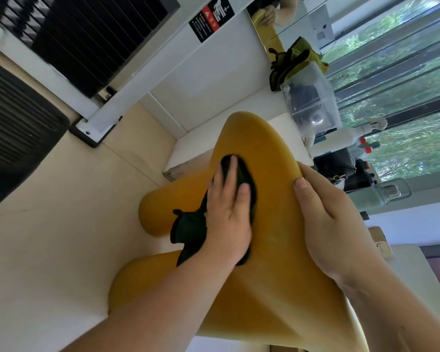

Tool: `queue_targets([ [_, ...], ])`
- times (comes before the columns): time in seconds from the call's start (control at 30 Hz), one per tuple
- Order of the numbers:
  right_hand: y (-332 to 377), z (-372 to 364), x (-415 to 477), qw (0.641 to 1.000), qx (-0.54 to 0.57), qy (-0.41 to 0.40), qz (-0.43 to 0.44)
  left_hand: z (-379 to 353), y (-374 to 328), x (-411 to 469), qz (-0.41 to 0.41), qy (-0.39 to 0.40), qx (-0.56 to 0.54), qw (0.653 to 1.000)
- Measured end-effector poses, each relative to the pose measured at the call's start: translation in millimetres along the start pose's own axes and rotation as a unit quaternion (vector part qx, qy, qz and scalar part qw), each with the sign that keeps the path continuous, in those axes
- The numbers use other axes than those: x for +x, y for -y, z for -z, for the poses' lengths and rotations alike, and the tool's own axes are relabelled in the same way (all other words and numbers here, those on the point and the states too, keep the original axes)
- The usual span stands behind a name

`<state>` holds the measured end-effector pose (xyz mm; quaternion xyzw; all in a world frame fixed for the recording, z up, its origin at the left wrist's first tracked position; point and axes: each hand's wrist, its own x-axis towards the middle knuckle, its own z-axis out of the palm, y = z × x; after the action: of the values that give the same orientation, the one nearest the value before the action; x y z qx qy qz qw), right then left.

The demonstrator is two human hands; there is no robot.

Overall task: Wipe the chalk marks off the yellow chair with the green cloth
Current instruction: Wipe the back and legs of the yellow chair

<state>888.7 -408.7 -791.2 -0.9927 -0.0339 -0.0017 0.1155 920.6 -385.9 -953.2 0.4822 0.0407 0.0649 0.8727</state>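
the yellow chair fills the middle, over a pale floor. the right hand grips its edge, thumb in front. the left hand presses flat, fingers straight, on the dark green cloth lying against the chair's surface.

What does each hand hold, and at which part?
The right hand grips the smooth yellow chair by its rim, thumb in front, fingers hidden behind. The left hand grips nothing: it presses the dark green cloth flat against the chair.
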Motion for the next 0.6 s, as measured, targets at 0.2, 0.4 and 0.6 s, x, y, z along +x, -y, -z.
queue_targets([
  [0.2,0.6,0.5,0.9,1.0,-0.004,0.0,-0.002,14.9,-17.5,96.7,-0.053,0.056,-0.011,0.997],
  [0.4,0.7,0.4,1.4,1.0,-0.015,-0.007,-0.015,16.6,66.5,59.2,0.303,0.092,-0.209,0.925],
  [0.6,-2.1,0.2,1.2,0.999,-0.03,-0.017,-0.013,-7.2,50.7,-22.1,0.06,-0.026,-0.071,0.995],
])
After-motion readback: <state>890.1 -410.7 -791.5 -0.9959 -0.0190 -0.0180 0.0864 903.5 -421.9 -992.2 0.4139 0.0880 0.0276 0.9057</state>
